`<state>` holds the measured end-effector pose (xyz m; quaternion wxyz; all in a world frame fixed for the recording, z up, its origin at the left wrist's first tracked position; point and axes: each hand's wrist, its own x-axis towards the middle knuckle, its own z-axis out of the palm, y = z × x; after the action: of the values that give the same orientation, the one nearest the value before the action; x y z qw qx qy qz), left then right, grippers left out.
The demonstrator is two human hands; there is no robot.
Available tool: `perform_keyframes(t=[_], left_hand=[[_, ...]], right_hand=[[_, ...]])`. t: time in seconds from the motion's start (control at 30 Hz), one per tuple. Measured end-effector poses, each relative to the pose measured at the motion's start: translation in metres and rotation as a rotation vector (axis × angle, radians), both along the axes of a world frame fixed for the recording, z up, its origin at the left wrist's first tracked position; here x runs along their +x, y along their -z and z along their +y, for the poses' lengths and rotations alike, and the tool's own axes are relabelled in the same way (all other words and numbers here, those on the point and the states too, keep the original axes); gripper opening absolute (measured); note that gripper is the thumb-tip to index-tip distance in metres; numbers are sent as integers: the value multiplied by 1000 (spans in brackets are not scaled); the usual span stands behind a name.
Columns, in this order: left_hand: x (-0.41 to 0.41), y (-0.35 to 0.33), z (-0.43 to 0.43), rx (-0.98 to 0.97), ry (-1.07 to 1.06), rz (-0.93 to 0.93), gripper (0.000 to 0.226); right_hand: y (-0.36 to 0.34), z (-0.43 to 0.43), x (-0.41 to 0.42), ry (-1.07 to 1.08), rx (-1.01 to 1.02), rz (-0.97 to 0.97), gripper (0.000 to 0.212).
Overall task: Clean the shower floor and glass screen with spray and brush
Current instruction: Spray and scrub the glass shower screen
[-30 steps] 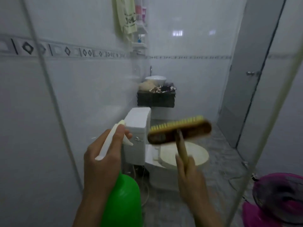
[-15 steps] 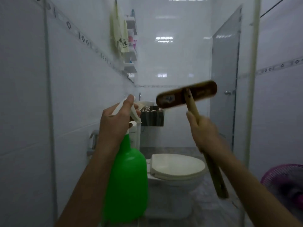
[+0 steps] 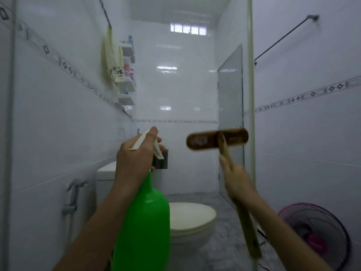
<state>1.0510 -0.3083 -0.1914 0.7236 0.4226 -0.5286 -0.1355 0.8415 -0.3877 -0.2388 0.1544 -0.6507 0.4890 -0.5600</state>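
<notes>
Head cam here, and most of the view is the glass screen (image 3: 185, 85), which runs across to a white post (image 3: 250, 75) on the right. The white tiled bathroom behind it looks kinda hazy through it. Further back on the right there's a grey door (image 3: 230, 114), and low in the middle sits the toilet (image 3: 190, 218) with its cream lid down.

Next biggest is the green spray bottle (image 3: 144, 222), held upright in front of the toilet tank. The left hand (image 3: 134, 159) is wrapped round its neck, one digit lying along the top of the white trigger head and the other fingers curled in front around the trigger. The nozzle points away, toward the glass.

Bottom right corner has a pink fan (image 3: 316, 231) sitting low against the tiled wall.

Then the brush (image 3: 207, 140): its brown wooden head is up at about the same height as the trigger, lying sideways with its back to the camera and the bristles facing the screen. It's blurry, so I can't tell if the bristles actually touch the glass. The right hand (image 3: 238, 182) is clenched round the wooden handle a bit below the head, and the rest of the handle slants down past the wrist.

Small stuff on the left wall: a yellowish towel (image 3: 112, 63) hanging up high, white corner shelves (image 3: 128, 89) with bottles right beside it, and a grey bidet sprayer (image 3: 75, 192) clipped down low next to the tank
</notes>
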Motion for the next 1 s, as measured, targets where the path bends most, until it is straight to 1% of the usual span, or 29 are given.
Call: perform_keyframes(t=[0.1, 0.17, 0.2, 0.23, 0.3, 0.37, 0.4, 0.47, 0.53, 0.6, 0.63, 0.7, 0.8, 0.83, 0.87, 0.93, 1.0], left_hand=[[-11, -7, -3, -3, 29, 31, 35], [-17, -11, -4, -14, 28, 41, 36], [-19, -11, -5, -20, 25, 48, 36], [-21, -11, -5, -25, 22, 58, 36], [-26, -7, -6, -16, 28, 75, 37], [-31, 1, -7, 4, 44, 87, 38], [-34, 5, -7, 16, 48, 82, 38], [-38, 16, -7, 44, 45, 59, 37], [-39, 25, -5, 53, 40, 42, 35], [-37, 33, -3, 59, 38, 32, 32], [-36, 35, 0, 64, 40, 30, 31], [-32, 43, 5, 71, 38, 24, 29], [-18, 58, 14, 67, 14, 30, 31], [-13, 62, 17, 68, 5, 38, 30], [-7, 66, 20, 70, -6, 39, 29], [3, 70, 24, 85, -29, 31, 27], [12, 72, 27, 92, -55, 19, 26]], right_hand=[[-91, -16, -13, 4, -27, -70, 46], [-122, -21, -25, 9, -52, -117, 46], [-118, -24, -31, 6, -44, -111, 46], [-99, -25, -35, 13, -36, -108, 47], [-29, -22, -36, 33, -18, -107, 47], [40, -12, -33, -21, 23, -81, 48], [53, -9, -32, -40, 30, -55, 48], [33, -10, -33, -33, 38, -52, 47], [-17, -17, -35, -19, 18, -39, 47], [-63, -23, -38, -41, -7, -109, 46], [-69, -25, -38, -49, -13, -140, 46], [-42, -23, -33, -34, -6, -128, 46], [62, -6, -9, -28, 35, -67, 46], [89, 0, 1, -59, 62, -34, 45], [101, 3, 11, -85, 68, 2, 44], [77, -2, 27, -72, 40, 53, 43], [25, -7, 40, -42, -38, 57, 44]])
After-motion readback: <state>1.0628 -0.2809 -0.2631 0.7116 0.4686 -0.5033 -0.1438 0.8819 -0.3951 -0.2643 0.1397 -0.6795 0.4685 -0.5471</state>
